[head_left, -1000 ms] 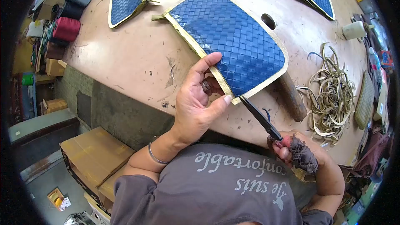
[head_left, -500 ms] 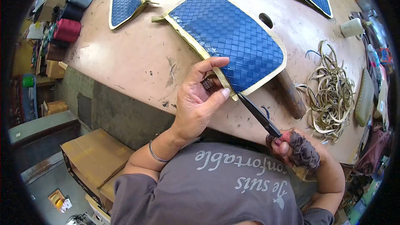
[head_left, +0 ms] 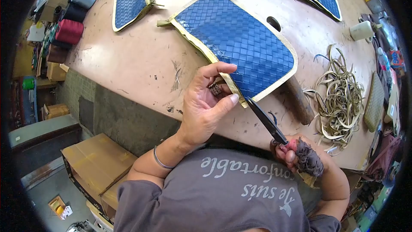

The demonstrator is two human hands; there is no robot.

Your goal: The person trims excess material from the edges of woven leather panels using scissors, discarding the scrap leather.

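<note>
A blue woven panel (head_left: 240,38) with a pale gold binding lies at an angle near the table's front edge. My left hand (head_left: 206,99) grips its near left edge, thumb on top and other fingers partly hidden beneath. Long black scissors (head_left: 268,120) reach from the right, their tips touching the binding at the panel's near corner. Around the scissors' handles, which are wrapped in dark cloth, my right hand (head_left: 294,152) is closed. The blades look nearly together. A short loose end of binding sticks out beside the tips.
A wooden stick (head_left: 298,101) lies partly under the panel. Right of it is a heap of pale strips (head_left: 341,99). More blue panels (head_left: 131,0) lie at the back. Thread spools (head_left: 68,32) line the left side. A cardboard box (head_left: 98,159) stands below the table edge.
The panel's near corner has shifted slightly right and down along with the scissor tips. My right hand has moved a little left and down. My left hand keeps its grip.
</note>
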